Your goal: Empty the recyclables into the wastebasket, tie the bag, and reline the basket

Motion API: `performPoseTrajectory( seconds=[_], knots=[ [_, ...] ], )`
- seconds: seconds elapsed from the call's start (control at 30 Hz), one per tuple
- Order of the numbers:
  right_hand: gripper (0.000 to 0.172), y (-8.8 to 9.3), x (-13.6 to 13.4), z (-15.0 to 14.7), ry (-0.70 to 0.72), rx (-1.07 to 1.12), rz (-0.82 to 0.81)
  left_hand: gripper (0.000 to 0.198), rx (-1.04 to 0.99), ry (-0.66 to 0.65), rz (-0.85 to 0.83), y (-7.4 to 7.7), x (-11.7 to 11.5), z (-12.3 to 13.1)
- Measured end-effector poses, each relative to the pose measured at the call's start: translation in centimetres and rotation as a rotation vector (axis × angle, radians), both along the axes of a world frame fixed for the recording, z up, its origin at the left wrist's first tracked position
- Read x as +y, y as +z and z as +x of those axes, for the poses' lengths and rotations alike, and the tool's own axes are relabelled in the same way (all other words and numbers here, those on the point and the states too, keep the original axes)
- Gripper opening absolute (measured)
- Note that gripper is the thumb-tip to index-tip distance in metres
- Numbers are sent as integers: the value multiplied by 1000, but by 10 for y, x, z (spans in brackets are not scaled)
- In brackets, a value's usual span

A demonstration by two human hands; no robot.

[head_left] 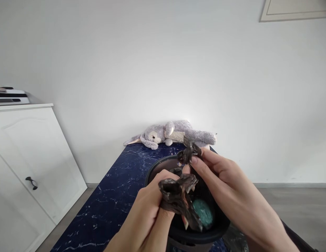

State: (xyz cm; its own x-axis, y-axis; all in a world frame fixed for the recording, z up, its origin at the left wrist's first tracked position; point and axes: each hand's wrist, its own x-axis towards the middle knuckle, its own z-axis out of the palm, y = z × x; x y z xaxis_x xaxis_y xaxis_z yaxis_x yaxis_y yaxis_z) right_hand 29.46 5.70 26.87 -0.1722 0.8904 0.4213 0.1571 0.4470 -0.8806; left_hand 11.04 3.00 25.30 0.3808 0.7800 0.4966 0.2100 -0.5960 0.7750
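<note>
My left hand is closed around a bunched end of a dark plastic bag, low in the middle of the view. My right hand pinches another twisted end of the same bag between thumb and fingertips, slightly higher and farther away. Both hands hover over a black round bin that stands on a dark blue marbled table. Inside the bin a teal object shows below the bag.
A grey plush toy lies at the table's far end against a white wall. A white cabinet with a dark handle stands at the left. Grey floor shows at the right of the table.
</note>
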Motion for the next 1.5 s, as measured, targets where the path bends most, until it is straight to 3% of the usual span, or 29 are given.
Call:
performPoseTrajectory(
  seconds=[0.3,0.5,0.67,0.77,0.9,1.0,1.17,1.27,1.37,1.5],
  knots=[
    [47,-4,-1,-9,2,-10,-8,30,182,-53,89,2,-1,-1],
    [35,-4,-5,-15,128,-36,135,32,104,64,230,1,3,0],
    [30,-5,-2,-11,10,-227,250,37,18,221,320,-12,5,3],
    [29,-2,-4,-7,41,-293,272,33,33,275,394,-17,6,3],
    [29,2,-8,-6,178,-305,261,32,8,254,309,-12,6,3],
    [30,0,-9,-5,160,-279,227,31,-78,304,200,-9,5,5],
    [21,-4,-3,9,185,-239,25,28,-175,359,111,-13,4,7],
    [34,-5,0,18,228,-196,-69,29,-208,372,72,-14,3,8],
    [48,-4,3,17,225,-44,-102,28,-192,388,105,-11,2,9],
    [46,-4,8,5,168,218,-99,35,-177,284,104,-8,0,10]
  ],
)
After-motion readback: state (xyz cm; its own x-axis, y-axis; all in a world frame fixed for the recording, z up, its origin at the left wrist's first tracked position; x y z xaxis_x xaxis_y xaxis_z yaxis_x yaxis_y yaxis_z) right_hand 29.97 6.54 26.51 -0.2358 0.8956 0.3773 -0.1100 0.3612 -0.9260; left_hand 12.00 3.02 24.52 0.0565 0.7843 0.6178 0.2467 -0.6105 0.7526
